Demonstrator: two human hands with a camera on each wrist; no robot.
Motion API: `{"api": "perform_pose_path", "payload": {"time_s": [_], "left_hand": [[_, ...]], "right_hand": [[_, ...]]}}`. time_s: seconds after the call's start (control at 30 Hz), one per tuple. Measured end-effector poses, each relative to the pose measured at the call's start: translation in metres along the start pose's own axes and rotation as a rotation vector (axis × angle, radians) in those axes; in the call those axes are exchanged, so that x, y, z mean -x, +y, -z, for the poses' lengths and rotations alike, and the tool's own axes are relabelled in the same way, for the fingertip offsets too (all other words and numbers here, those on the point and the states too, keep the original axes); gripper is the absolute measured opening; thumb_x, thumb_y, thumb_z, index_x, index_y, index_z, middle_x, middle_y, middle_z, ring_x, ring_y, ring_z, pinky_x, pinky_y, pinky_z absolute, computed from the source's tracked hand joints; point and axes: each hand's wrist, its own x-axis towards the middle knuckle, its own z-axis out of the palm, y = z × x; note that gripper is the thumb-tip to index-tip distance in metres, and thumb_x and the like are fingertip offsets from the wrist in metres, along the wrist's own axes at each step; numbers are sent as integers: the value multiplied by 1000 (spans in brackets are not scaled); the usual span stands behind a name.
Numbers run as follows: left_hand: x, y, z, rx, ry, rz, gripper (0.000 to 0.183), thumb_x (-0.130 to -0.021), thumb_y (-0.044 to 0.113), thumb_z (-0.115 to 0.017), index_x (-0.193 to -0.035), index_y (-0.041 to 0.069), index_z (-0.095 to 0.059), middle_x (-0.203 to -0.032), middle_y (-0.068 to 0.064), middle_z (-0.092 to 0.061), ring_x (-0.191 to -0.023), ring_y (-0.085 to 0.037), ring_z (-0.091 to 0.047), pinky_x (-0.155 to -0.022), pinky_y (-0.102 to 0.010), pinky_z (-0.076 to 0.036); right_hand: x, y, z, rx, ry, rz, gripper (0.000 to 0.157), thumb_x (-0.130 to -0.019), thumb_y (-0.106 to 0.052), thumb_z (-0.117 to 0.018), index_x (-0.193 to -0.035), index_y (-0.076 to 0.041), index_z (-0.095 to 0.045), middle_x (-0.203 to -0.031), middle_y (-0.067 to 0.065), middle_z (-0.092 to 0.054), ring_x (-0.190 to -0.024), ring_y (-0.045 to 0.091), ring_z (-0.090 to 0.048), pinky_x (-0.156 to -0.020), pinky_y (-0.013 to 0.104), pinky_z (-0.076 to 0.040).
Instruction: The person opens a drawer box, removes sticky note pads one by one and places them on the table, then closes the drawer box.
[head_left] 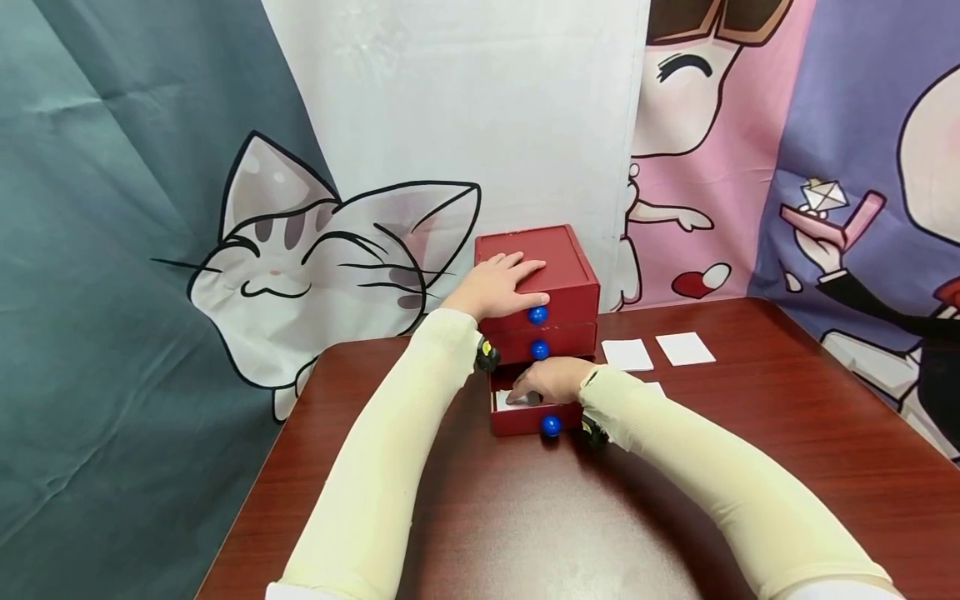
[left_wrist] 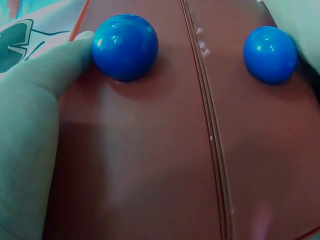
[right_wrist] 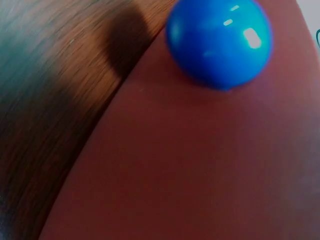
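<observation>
A small red cabinet (head_left: 522, 312) with blue ball knobs stands at the back of the table. My left hand (head_left: 491, 287) rests on its top left edge, fingers spread over the top. The left thumb (left_wrist: 72, 55) reaches beside the top drawer's blue knob (left_wrist: 125, 47). The bottom drawer (head_left: 517, 423) is pulled out, and white paper (head_left: 512, 401) lies inside. My right hand (head_left: 558, 379) reaches into this drawer from the right, fingers pointing down at the paper; I cannot tell whether they pinch it. In the right wrist view, the drawer front and its blue knob (right_wrist: 220, 42) hide that hand.
Two white square papers (head_left: 627, 355) (head_left: 686, 348) lie on the brown table (head_left: 480, 517) right of the cabinet. Another white paper (head_left: 656, 389) shows partly behind the right sleeve. A printed cartoon curtain (head_left: 450, 100) hangs behind the table.
</observation>
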Motion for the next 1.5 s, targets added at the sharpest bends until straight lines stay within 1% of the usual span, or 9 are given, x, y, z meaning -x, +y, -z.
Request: {"api": "perform_pose_path", "payload": {"time_s": [0.2, 0.3, 0.4, 0.53, 0.7, 0.8, 0.93, 1.13, 1.5], "left_hand": [[0, 1, 0, 6, 8, 2, 74, -96, 67, -46, -159, 33, -32, -166, -7, -26, -152, -34, -21, -122, -51, -20], [0, 1, 1, 8, 7, 5, 73, -96, 67, -46, -159, 33, -32, -166, -6, -26, -152, -34, -21, -122, -51, -20], [0, 2, 1, 13, 6, 4, 73, -96, 67, -46, -159, 33, -32, -166, -6, -26, -152, -34, -21, -122, -51, -20], [1, 2, 0, 12, 8, 2, 73, -96, 66, -46, -159, 33, -33, -166, -6, -27, -152, -34, -22, -122, -51, -20], [0, 2, 0, 10, 7, -2, 73, -96, 66, -47, -159, 32, -33, -166, -7, -27, -152, -34, -22, -122, -51, -20], [0, 1, 0, 8, 8, -3, 73, -96, 66, -47, -159, 32, -33, -166, -7, -27, -152, -34, -22, -122, -51, -20], [1, 1, 0, 7, 11, -3, 73, -96, 66, -46, -159, 33, -33, -166, -6, -27, -152, -34, -22, -122, -51, -20], [0, 0, 0, 7, 6, -2, 73, -96, 67, -46, -160, 33, -32, -166, -6, -25, -152, -33, -21, -123, -50, -19], [-1, -1, -1, 2, 1, -3, 73, -96, 68, -45, -160, 34, -31, -167, -5, -25, -152, -33, -21, -123, -49, -19]], "right_hand": [[-1, 0, -2, 101, -20, -46, 35, -93, -7, -71, -126, -17, -73, -119, 3, -73, -102, 20, -71, -91, 33, -56], [-2, 0, -3, 161, -75, -80, 34, -95, -11, -69, -128, -18, -71, -117, 2, -73, -93, 19, -72, -84, 31, -58], [-3, 0, -4, 196, -114, -101, 32, -95, -10, -67, -126, -17, -71, -107, 2, -72, -83, 18, -71, -77, 30, -59], [-2, 2, -6, 137, -104, -124, 30, -94, -5, -67, -123, -13, -71, -99, 3, -72, -79, 16, -69, -76, 30, -59], [-1, 3, -6, 65, -86, -143, 21, -90, -3, -69, -109, -9, -71, -82, 3, -70, -66, 13, -63, -67, 29, -57], [-1, 2, -4, 59, -81, -185, 20, -89, -2, -68, -108, -8, -70, -77, 3, -70, -63, 13, -61, -65, 30, -57], [0, 1, -3, 98, -58, -223, 16, -93, -2, -64, -109, -6, -66, -75, 4, -69, -64, 15, -65, -66, 33, -59], [4, 2, -6, 150, -8, -206, 10, -95, -4, -64, -103, -11, -63, -69, 2, -66, -59, 14, -64, -59, 31, -57], [24, 9, -2, 47, 69, -128, 17, -95, -5, -68, -111, -12, -67, -82, 2, -71, -69, 18, -68, -70, 30, -58]]}}
